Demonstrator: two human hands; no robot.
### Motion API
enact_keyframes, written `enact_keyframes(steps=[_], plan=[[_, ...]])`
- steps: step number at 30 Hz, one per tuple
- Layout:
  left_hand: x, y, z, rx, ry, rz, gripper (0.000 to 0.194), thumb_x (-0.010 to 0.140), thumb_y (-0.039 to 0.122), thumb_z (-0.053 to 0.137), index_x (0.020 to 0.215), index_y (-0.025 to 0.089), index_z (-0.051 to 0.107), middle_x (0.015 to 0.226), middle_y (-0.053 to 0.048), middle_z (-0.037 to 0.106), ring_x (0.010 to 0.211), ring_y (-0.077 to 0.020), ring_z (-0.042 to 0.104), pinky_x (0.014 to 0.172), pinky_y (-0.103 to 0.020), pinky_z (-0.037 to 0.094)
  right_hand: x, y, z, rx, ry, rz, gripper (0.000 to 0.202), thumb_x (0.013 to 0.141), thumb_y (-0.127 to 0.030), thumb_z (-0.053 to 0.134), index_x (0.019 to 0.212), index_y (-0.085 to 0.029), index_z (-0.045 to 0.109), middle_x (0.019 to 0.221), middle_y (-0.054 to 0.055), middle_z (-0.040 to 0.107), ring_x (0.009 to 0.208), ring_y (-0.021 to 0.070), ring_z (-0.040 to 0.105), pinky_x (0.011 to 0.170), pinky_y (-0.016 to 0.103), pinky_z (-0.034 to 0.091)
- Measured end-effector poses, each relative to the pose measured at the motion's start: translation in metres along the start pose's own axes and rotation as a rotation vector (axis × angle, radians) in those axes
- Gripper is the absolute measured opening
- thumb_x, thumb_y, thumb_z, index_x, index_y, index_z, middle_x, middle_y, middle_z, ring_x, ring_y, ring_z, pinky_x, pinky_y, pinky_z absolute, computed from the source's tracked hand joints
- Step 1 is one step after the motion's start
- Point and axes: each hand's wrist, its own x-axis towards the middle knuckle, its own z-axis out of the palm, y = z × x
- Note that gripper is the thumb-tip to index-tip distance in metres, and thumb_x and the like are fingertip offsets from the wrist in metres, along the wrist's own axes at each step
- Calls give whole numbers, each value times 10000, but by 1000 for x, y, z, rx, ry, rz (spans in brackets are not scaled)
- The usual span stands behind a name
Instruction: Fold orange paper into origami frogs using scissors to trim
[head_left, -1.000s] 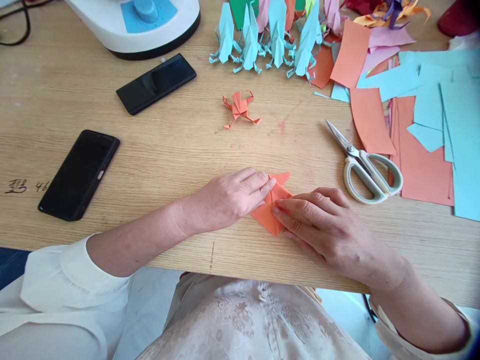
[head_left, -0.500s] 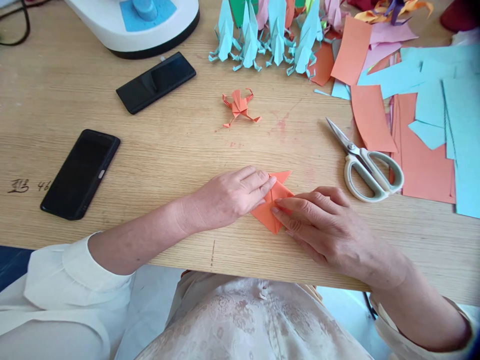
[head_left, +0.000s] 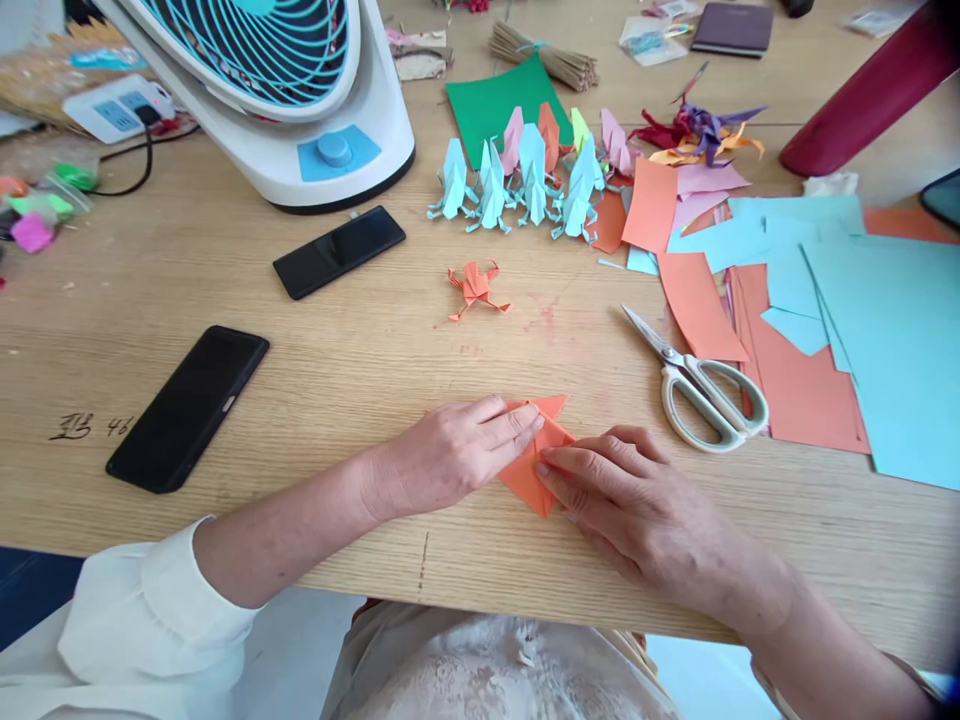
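A folded orange paper (head_left: 531, 485) lies on the wooden table near its front edge, with one pointed tip sticking out at the top. My left hand (head_left: 457, 450) rests on its upper left part, fingers together and pressing on it. From the right, my right hand (head_left: 630, 500) has its fingertips on the middle and right side of the same paper; the thumb is partly hidden beneath the fingers. Beyond the hands stands a small orange origami figure (head_left: 474, 286) with thin bent limbs. Scissors (head_left: 697, 385) with pale handles lie to the right, blades pointing up and left.
Two black phones (head_left: 187, 410) lie at the left, below a white fan (head_left: 337, 150). Light blue origami figures (head_left: 532, 180) stand at the back beside a green sheet (head_left: 499, 100). Orange and blue paper sheets (head_left: 892, 350) cover the right side, near a dark red cylinder (head_left: 862, 100).
The camera view has tilted up, so more of the table's back shows and things sit lower in the picture. Both hands remain on the orange paper, nearly unchanged.
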Motion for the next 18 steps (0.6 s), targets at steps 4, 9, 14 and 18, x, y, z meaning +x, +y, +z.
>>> enact_keyframes(steps=[4, 9, 14, 18], plan=[[-1, 1, 0, -11, -26, -12, 324, 968, 87, 527, 1284, 52, 585, 1299, -119, 671, 1093, -199, 650, 923, -308, 586, 0, 0, 0, 5, -2, 7, 321, 969, -42, 459, 1227, -101, 639, 1254, 131, 648, 1015, 241, 560, 898, 438, 422], [0, 3, 1, -12, -52, -47, 324, 973, 95, 509, 1289, 74, 577, 1282, -123, 671, 1090, -198, 638, 919, -316, 575, -2, 1, 1, -3, -24, 6, 317, 972, -56, 456, 1225, -112, 638, 1281, 133, 636, 1025, 247, 563, 909, 446, 427], [9, 13, -4, -11, -73, -145, 274, 991, 173, 521, 1249, 112, 591, 1196, -92, 693, 1000, -189, 637, 832, -310, 568, -3, -3, 3, -53, -7, -3, 344, 969, -45, 465, 1268, -117, 621, 1297, 130, 630, 1028, 241, 575, 953, 466, 416], [20, 28, -10, -2, -180, -275, 238, 977, 190, 545, 1185, 99, 615, 1134, -94, 700, 948, -219, 622, 752, -337, 543, -6, -8, 5, -103, 13, -11, 361, 984, -55, 443, 1306, -98, 600, 1310, 149, 631, 1088, 262, 584, 1016, 515, 402]])
